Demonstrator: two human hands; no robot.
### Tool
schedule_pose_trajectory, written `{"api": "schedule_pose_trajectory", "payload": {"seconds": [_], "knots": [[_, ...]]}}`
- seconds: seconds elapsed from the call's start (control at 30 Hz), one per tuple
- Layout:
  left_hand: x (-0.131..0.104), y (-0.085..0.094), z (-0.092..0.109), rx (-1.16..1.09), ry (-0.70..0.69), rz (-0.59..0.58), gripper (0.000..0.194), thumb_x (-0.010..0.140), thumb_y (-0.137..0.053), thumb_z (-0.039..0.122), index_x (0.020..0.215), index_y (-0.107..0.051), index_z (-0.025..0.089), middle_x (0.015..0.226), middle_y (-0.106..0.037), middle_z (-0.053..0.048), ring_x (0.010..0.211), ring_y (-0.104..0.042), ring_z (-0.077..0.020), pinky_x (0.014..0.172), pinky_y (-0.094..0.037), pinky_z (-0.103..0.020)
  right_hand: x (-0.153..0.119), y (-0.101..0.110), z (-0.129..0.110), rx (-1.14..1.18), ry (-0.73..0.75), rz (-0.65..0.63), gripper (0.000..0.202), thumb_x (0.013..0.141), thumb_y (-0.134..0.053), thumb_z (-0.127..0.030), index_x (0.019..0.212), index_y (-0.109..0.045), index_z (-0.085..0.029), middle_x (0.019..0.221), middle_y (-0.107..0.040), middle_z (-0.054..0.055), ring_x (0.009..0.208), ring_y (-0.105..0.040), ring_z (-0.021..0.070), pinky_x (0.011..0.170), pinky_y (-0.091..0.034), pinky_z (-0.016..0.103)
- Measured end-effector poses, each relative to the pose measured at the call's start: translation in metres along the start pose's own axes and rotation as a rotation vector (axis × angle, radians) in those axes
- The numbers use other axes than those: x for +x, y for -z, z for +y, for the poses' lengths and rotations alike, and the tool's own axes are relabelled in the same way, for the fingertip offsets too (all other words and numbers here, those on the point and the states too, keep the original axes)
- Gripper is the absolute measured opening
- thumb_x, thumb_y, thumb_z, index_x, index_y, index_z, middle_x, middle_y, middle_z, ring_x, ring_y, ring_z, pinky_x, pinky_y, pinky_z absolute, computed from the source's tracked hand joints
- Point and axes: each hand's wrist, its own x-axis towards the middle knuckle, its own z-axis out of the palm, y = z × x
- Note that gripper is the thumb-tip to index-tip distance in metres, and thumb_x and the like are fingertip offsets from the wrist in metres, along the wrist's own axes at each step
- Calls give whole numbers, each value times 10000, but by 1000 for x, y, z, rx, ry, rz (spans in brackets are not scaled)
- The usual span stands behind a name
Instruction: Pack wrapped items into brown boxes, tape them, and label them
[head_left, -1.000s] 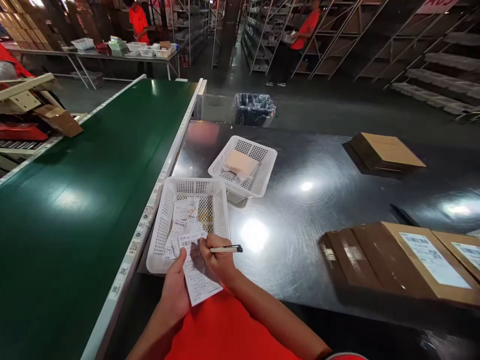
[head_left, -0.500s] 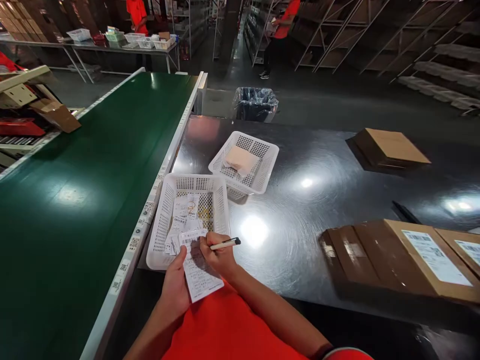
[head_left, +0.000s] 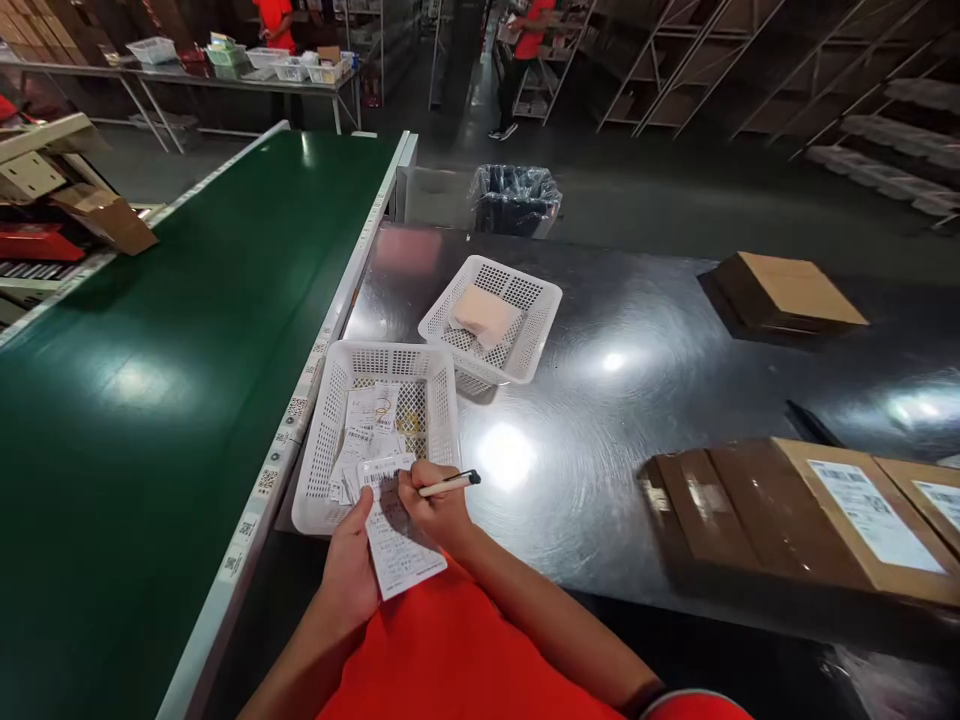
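Observation:
My left hand point(head_left: 351, 560) grips a printed paper slip point(head_left: 405, 560) by its left edge, the thumb on top. The slip has a barcode near its upper end and lines of text below. In my right hand point(head_left: 439, 512) is a white pen with a black end point(head_left: 450, 485), held against the slip's upper part; its writing tip is hidden by my fingers. Just beyond the slip stands a white perforated basket point(head_left: 311, 490) with several paper slips point(head_left: 360, 440) and yellowish bands inside. A second white basket point(head_left: 544, 320) behind it holds a pale, flat-topped package point(head_left: 484, 314).
A green conveyor belt point(head_left: 202, 300) runs along the left, edged by a rail point(head_left: 259, 500) with code stickers. Labelled cardboard boxes point(head_left: 750, 510) stand at the right, with flat cardboard point(head_left: 799, 290) farther back. A lined bin point(head_left: 517, 200) is past the table; two people are in the background.
My hands, the slip and the pen stay nearly in place. The view has tilted slightly, and the person at the back right has moved left.

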Motion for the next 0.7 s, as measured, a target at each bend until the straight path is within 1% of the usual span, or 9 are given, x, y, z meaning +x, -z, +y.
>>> {"api": "schedule_pose_trajectory", "payload": {"seconds": [0.1, 0.2, 0.33, 0.43, 0.53, 0.7], "knots": [[0, -2, 0, -22, -4, 29, 476, 947, -436, 326, 1373, -499, 124, 1151, -705, -152, 1084, -653, -308, 1037, -435, -484, 1, 1, -1, -6, -25, 33, 413, 851, -460, -183, 570, -161, -229, 493, -220, -74, 435, -222, 72, 432, -198, 251], [0, -2, 0, -41, 6, 45, 481, 944, -443, 323, 1383, -491, 133, 1161, -701, -151, 1079, -655, -309, 1031, -440, -482, 1, 1, 1, -16, -24, 7, 396, 845, -459, -184, 566, -181, -230, 493, -229, -73, 437, -226, 75, 429, -198, 252], [0, -1, 1, -48, 22, 6, 477, 945, -440, 327, 1382, -498, 144, 1181, -692, -146, 1076, -656, -307, 1027, -442, -476, 0, 1, 2, 7, -13, 8, 389, 834, -472, -169, 570, -193, -230, 502, -235, -76, 438, -222, 71, 427, -197, 248], [-1, -1, 2, -47, 21, -12, 482, 947, -433, 324, 1388, -490, 138, 1186, -689, -149, 1073, -656, -310, 1025, -443, -480, -1, 2, 2, 30, -43, -8, 399, 834, -478, -178, 568, -186, -231, 495, -223, -78, 433, -207, 72, 419, -194, 247], [-1, -3, 2, -50, 17, 29, 492, 954, -415, 319, 1404, -463, 126, 1178, -692, -156, 1071, -658, -308, 1023, -446, -485, 0, 2, 1, 12, -40, -43, 390, 829, -478, -186, 562, -197, -230, 488, -226, -76, 430, -207, 74, 420, -197, 251], [-1, -5, 2, -69, -3, 120, 506, 952, -430, 307, 1417, -434, 107, 1150, -703, -159, 1063, -663, -303, 1018, -454, -472, 0, 1, 2, 4, -12, -37, 384, 836, -460, -166, 561, -197, -225, 499, -242, -71, 441, -234, 76, 436, -221, 248]]}}
